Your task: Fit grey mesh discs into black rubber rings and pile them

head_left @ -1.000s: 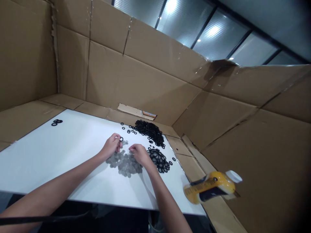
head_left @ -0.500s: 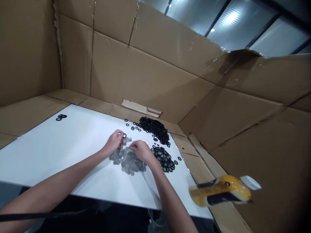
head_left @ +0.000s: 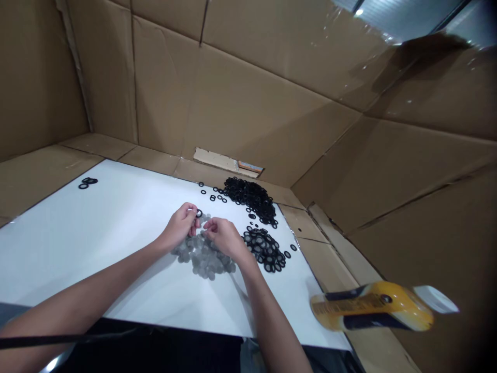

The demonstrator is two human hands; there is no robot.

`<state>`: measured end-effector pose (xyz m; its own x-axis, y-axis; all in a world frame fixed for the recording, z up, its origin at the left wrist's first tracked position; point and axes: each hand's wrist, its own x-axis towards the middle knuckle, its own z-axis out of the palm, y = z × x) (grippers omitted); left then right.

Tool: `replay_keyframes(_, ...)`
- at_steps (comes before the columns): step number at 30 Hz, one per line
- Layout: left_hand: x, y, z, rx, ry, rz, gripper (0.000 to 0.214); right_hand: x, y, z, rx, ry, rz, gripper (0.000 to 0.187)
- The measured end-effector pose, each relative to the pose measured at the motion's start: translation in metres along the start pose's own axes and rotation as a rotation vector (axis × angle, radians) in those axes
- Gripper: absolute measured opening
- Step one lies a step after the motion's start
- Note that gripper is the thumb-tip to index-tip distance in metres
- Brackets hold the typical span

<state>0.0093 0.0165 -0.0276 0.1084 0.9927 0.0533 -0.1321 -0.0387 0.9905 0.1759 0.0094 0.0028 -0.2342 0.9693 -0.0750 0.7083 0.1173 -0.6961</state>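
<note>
My left hand [head_left: 179,226] pinches a small black ring [head_left: 199,213] at its fingertips, over the far edge of a heap of grey mesh discs [head_left: 204,257]. My right hand [head_left: 224,237] is closed in a pinch right beside it, fingertips almost touching the left hand; what it holds is too small to name. Both hands hover above the white board [head_left: 97,233]. A large pile of black rings [head_left: 252,196] lies beyond the hands. Right of my right hand is a smaller pile of black rings with mesh in them [head_left: 267,248].
Cardboard walls [head_left: 240,109] enclose the board on three sides. Two or three black rings [head_left: 87,182] lie alone at the far left. A yellow bottle with a white cap [head_left: 382,306] lies on the cardboard at the right. A torn cardboard scrap [head_left: 227,161] sits behind the piles.
My hands have drawn closer together, the right fingertips coming up to the ring in my left. The camera has tilted down and to the right.
</note>
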Motion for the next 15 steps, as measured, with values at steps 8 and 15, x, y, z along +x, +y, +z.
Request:
replay_keyframes(8, -0.005, 0.002, 0.002, 0.211, -0.04, 0.059, 0.022, -0.001, 0.007, -0.01, 0.701, 0.0, 0.003, 0.028)
replay_keyframes(15, -0.021, 0.014, 0.006, 0.462, -0.143, 0.136, 0.02, -0.001, 0.003, -0.008, 0.819, 0.149, 0.029, 0.042)
